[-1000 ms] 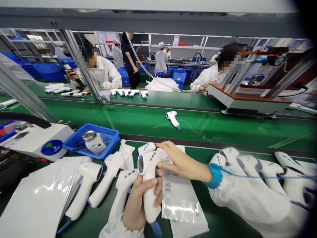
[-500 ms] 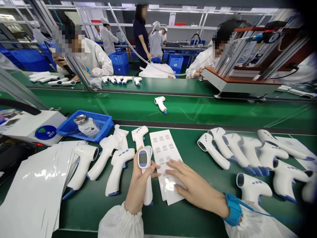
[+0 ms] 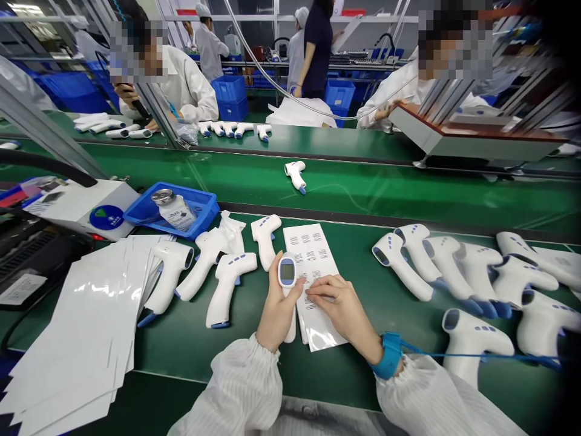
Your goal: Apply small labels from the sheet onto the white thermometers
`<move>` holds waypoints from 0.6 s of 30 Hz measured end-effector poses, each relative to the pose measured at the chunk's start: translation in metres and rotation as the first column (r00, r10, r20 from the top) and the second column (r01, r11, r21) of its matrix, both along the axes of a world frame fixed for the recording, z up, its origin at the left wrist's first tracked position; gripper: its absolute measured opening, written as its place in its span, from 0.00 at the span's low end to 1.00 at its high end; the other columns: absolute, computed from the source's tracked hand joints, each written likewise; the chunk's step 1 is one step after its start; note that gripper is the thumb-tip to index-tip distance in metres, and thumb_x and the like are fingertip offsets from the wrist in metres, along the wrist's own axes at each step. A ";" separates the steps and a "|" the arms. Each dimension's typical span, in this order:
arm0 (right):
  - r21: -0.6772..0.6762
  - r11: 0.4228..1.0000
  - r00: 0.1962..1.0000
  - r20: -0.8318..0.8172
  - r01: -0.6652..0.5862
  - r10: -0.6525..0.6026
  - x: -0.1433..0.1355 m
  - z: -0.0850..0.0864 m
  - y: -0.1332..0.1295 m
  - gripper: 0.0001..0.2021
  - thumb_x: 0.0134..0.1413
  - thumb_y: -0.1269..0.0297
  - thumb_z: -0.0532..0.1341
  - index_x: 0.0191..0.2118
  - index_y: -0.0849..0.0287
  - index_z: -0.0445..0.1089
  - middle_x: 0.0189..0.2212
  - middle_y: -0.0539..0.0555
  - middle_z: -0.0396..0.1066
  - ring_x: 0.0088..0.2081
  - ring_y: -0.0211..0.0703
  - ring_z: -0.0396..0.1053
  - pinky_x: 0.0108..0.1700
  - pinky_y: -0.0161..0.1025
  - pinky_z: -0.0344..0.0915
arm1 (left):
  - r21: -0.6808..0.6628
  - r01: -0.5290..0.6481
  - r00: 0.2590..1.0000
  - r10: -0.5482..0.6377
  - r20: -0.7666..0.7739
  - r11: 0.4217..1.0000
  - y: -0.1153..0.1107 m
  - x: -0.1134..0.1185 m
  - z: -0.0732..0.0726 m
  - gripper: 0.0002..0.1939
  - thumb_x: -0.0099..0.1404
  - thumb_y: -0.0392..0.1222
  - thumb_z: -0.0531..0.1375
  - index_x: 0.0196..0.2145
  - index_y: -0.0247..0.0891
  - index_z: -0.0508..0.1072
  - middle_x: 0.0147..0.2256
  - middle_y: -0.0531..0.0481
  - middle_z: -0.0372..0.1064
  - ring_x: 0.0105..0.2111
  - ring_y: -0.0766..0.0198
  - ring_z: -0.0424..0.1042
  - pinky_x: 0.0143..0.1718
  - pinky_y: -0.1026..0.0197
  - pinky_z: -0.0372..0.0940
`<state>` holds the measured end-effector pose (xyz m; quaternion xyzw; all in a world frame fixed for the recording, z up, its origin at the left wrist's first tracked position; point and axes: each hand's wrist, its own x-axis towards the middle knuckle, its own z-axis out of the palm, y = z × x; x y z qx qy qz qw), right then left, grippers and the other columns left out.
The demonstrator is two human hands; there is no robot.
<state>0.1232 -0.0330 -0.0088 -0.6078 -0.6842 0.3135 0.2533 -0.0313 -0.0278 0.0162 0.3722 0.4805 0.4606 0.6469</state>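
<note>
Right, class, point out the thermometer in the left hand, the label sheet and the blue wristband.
Thermometer [image 3: 287, 273], head view: on its screen.
Label sheet [image 3: 311, 255], head view: on its printed upper part.
Blue wristband [image 3: 389, 356], head view: middle of its band.

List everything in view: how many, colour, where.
Held thermometer: one, white-blue, centre
Label sheet: one topmost, white, centre
Left thermometers: four, white-blue, bench
Right thermometers: about eight, white-blue, bench
Belt thermometer: one, white-blue, belt
Far thermometers: several, white-blue, back
Tray: one, blue, left
Bottle: one, white, in tray
Sheets: pile, white, left
Box: one, white, left
Bins: several, blue, background
Machine: one, brown-white, right
People: several, mostly white-clad, background
Wristband: one, blue, lower right
Left hand: one, white-sleeved, around held thermometer
Right hand: one, white-sleeved, over sheet
</note>
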 end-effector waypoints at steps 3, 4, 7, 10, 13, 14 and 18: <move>-0.029 0.999 1.000 0.010 0.023 -0.023 -0.006 0.004 0.003 0.07 0.57 0.65 0.60 0.30 0.52 0.74 0.38 0.52 0.75 0.44 0.52 0.68 0.47 0.50 0.59 | 0.027 0.046 0.998 -0.045 -0.035 0.999 0.000 0.000 -0.002 0.36 0.67 0.44 0.59 0.66 0.54 0.45 0.64 0.49 0.53 0.61 0.53 0.61 0.61 0.53 0.54; -0.037 0.999 1.000 0.008 0.022 -0.022 -0.008 0.006 0.004 0.06 0.56 0.66 0.60 0.29 0.53 0.72 0.38 0.52 0.74 0.45 0.52 0.68 0.47 0.50 0.58 | 0.035 0.051 0.998 -0.050 -0.045 0.998 -0.001 0.000 -0.002 0.35 0.67 0.44 0.58 0.66 0.53 0.45 0.65 0.49 0.53 0.60 0.54 0.62 0.61 0.53 0.54; -0.033 0.999 0.995 -0.095 -0.021 0.018 -0.006 0.013 0.000 0.05 0.51 0.69 0.60 0.26 0.55 0.68 0.37 0.52 0.72 0.45 0.50 0.67 0.50 0.50 0.59 | 0.051 0.058 0.997 -0.055 -0.055 0.997 -0.001 -0.001 -0.002 0.35 0.67 0.43 0.58 0.66 0.52 0.46 0.65 0.49 0.52 0.58 0.54 0.64 0.61 0.54 0.54; -0.043 0.997 0.948 -0.314 -0.064 0.047 0.009 0.019 -0.013 0.05 0.51 0.66 0.61 0.26 0.55 0.66 0.35 0.53 0.70 0.42 0.48 0.68 0.49 0.47 0.63 | 0.066 0.076 0.995 -0.071 -0.068 0.995 -0.001 -0.002 -0.002 0.33 0.68 0.44 0.57 0.66 0.52 0.47 0.65 0.50 0.53 0.60 0.54 0.62 0.61 0.55 0.54; -0.103 0.993 0.878 -0.466 0.065 -0.106 0.029 0.019 -0.025 0.09 0.53 0.58 0.62 0.26 0.54 0.66 0.41 0.56 0.70 0.45 0.50 0.69 0.46 0.46 0.66 | 0.070 0.084 0.993 -0.078 -0.093 0.994 0.000 -0.004 -0.001 0.33 0.68 0.43 0.56 0.66 0.53 0.47 0.66 0.52 0.52 0.63 0.55 0.55 0.61 0.56 0.53; -0.127 0.982 0.848 -0.496 0.141 -0.187 0.033 0.018 -0.027 0.11 0.54 0.56 0.62 0.26 0.54 0.65 0.45 0.57 0.70 0.48 0.52 0.68 0.47 0.46 0.67 | 0.063 0.090 0.992 -0.084 -0.092 0.994 0.000 -0.004 -0.001 0.33 0.68 0.43 0.56 0.66 0.53 0.46 0.66 0.51 0.52 0.64 0.54 0.55 0.60 0.55 0.54; -0.238 0.925 0.758 -0.532 0.295 -0.378 0.028 0.006 -0.032 0.16 0.53 0.49 0.62 0.25 0.55 0.65 0.61 0.57 0.62 0.61 0.60 0.59 0.51 0.52 0.68 | 0.093 0.083 0.994 -0.076 -0.080 0.992 0.002 -0.003 -0.006 0.35 0.68 0.41 0.55 0.67 0.50 0.44 0.65 0.48 0.53 0.63 0.53 0.56 0.60 0.52 0.54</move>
